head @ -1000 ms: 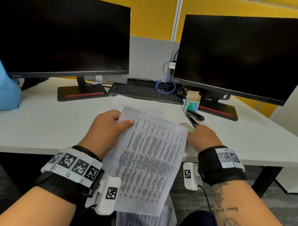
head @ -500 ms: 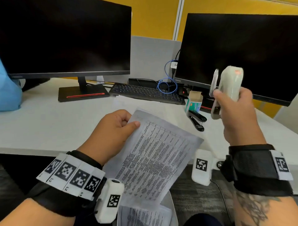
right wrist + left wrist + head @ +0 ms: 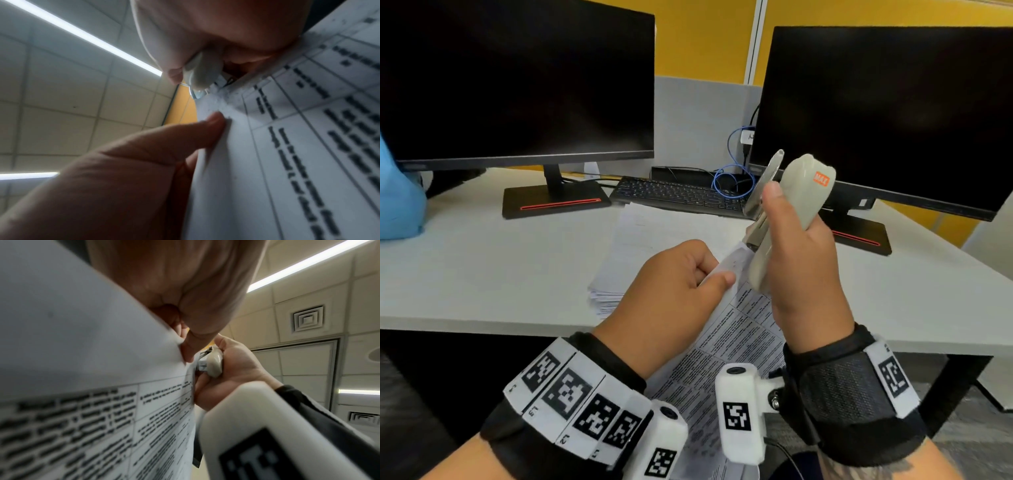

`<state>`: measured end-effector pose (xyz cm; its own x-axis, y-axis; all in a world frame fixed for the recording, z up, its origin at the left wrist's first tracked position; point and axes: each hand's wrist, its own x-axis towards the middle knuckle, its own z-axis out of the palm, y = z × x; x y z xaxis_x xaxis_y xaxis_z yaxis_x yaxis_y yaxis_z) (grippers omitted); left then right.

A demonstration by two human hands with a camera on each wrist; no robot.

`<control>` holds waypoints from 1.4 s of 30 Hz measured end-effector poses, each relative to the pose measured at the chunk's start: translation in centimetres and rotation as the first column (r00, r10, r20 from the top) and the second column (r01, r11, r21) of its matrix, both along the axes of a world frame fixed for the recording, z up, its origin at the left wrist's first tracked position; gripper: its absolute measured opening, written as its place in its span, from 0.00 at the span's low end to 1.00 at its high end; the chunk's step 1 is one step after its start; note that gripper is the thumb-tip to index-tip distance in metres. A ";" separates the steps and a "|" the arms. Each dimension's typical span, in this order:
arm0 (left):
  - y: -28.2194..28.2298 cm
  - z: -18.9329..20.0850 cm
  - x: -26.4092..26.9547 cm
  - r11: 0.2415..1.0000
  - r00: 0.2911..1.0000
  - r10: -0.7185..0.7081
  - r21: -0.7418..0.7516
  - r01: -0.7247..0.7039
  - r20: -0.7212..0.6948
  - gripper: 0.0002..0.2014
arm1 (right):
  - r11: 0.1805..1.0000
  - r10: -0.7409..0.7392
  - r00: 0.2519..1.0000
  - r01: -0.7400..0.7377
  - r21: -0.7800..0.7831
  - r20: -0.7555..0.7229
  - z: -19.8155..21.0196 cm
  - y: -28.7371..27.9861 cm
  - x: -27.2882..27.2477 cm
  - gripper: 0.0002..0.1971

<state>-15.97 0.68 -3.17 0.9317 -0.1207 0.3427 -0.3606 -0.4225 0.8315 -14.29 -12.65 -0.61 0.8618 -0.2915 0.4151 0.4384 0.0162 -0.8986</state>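
Stapler (image 3: 802, 193) lowered to corner of papers (image 3: 726, 342), seemingly astride edge; right hand (image 3: 803, 274) grips stapler, left hand (image 3: 667, 294) pinches papers.

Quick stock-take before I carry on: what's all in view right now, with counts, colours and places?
printed sheets: one bundle, white with black text, top corner at the stapler's mouth
stapler: 1, cream with orange label, raised over the desk's near edge
paper stack: 1, white, on the desk beyond the hands
left monitor: 1, black, screen dark, back left
right monitor: 1, black, screen dark, back right
keyboard: 1, black, between the monitors
cable: 1, blue, looped behind the keyboard
soft item: 1, light blue, far left, cut off
desk: 1, white
left hand: pinches the printed sheets near that corner
right hand: grips the stapler
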 end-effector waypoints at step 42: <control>-0.4 -0.2 -0.9 0.908 0.980 -0.037 -0.402 0.115 0.197 0.14 | 0.989 -0.136 0.933 0.148 -0.011 0.332 0.1 -1.6 -1.8 0.18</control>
<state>-16.89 0.28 -3.34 0.8426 -0.0013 0.5385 -0.5384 -0.0237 0.8424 -16.08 -14.29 -0.55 0.6254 -0.3810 0.6810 0.7055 -0.0967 -0.7021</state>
